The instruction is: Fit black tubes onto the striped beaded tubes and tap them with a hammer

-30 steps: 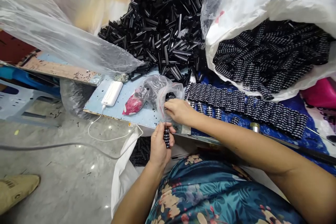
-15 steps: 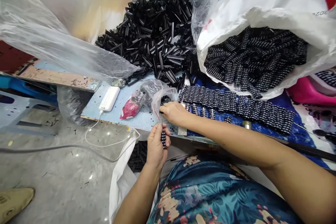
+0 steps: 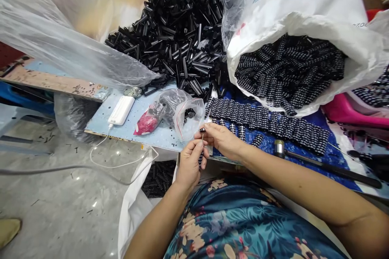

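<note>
My left hand [image 3: 191,164] grips a black numbered dial stack on a thin metal pin [image 3: 201,157] just over the table's front edge. My right hand [image 3: 221,139] pinches a small black ring [image 3: 202,130] at the top of that pin. Right behind the hands lies a small clear plastic bag [image 3: 187,115] with dark little parts. A row of black numbered dial stacks [image 3: 267,123] lies on the blue cloth to the right of my hands.
A heap of black tubes [image 3: 179,40] fills a clear bag at the back. A white sack [image 3: 291,68] of dial stacks sits at right. A white power bank [image 3: 121,110], red packet [image 3: 146,122], hammer [image 3: 319,164] and lower sack [image 3: 158,178] are near.
My right hand has left the small plastic bag and come back to the pin with a small black piece. The left hand has risen slightly toward it.
</note>
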`<state>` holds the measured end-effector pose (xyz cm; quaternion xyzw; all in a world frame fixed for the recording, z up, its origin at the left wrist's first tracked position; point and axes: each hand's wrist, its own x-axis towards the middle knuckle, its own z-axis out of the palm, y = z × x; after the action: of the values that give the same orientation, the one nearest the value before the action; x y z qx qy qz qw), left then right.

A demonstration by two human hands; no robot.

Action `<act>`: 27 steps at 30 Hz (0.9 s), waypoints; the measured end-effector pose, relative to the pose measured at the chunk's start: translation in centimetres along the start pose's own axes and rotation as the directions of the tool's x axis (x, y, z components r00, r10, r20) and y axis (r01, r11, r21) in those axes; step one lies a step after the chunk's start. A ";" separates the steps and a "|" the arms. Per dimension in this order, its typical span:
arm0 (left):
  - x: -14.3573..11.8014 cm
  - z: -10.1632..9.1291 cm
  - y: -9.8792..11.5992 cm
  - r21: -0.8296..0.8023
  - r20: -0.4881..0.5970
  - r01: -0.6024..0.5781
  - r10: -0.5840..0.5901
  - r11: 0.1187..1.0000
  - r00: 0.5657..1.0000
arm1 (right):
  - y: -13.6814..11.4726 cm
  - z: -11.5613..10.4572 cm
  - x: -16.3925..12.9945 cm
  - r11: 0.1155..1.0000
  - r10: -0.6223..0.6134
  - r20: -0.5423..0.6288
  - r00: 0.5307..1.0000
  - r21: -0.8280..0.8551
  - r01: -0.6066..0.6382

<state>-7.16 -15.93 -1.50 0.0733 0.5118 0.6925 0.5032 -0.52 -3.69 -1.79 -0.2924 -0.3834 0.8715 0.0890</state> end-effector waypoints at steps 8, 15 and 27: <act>0.1 -0.1 -0.6 0.053 -0.016 -0.050 0.050 0.997 0.999 | 0.4 0.5 -0.7 0.997 0.010 0.049 0.999 0.080 -0.014; 0.1 0.2 -0.5 -0.027 -0.098 -0.084 0.081 0.996 0.992 | 0.8 -0.3 -0.5 0.982 -0.077 0.133 0.988 -0.161 0.099; 0.6 -1.5 0.2 -0.137 -0.179 -0.005 -0.020 0.991 0.984 | -2.9 1.5 9.1 -0.485 -0.186 0.389 0.902 -0.835 0.260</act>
<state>-8.47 -16.39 -2.27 -0.0262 0.5067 0.7278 0.4615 -9.01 0.86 -2.92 -0.1186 -0.9868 0.1092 -0.0155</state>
